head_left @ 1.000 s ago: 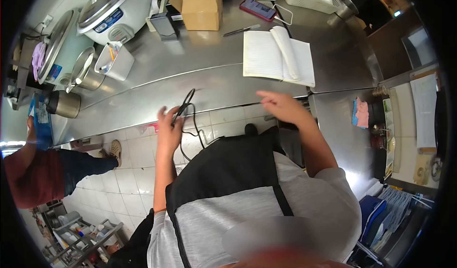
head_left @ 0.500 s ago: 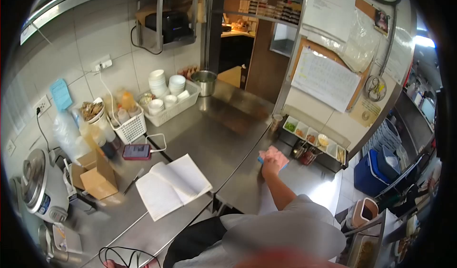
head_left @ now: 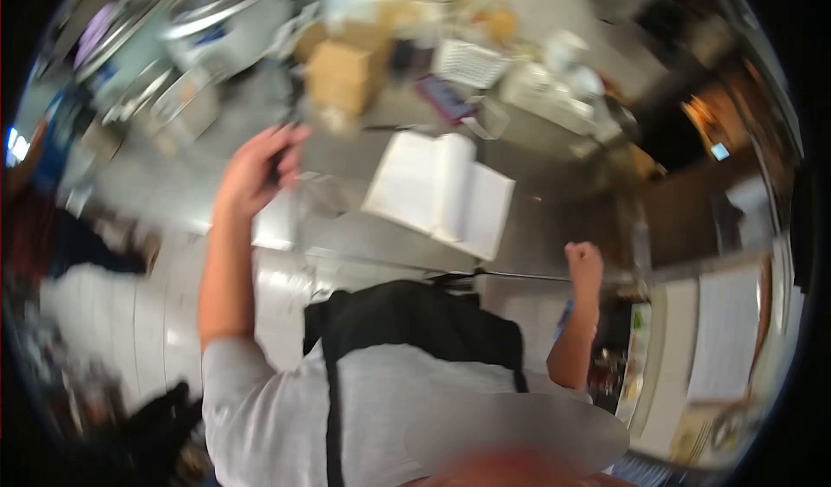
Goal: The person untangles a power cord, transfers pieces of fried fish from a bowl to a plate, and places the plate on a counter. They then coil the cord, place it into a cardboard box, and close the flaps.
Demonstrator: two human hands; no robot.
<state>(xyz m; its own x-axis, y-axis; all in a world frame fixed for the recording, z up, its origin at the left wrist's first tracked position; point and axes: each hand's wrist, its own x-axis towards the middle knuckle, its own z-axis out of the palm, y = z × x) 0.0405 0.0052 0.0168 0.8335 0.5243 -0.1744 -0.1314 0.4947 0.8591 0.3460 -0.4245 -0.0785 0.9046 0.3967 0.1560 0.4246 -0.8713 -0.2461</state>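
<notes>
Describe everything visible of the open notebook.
The notebook lies open and askew on the metal-looking counter, below the phone in view. Its pages look white and papery, with some leaves bulging up in a curve near the middle. One corner sits close to the counter's front edge. Neither hand touches it. Blur hides any writing.

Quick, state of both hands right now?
Left hand: curled around a dark thing, too blurred to name.
Right hand: closed in a fist; whether it holds anything cannot be told.
</notes>
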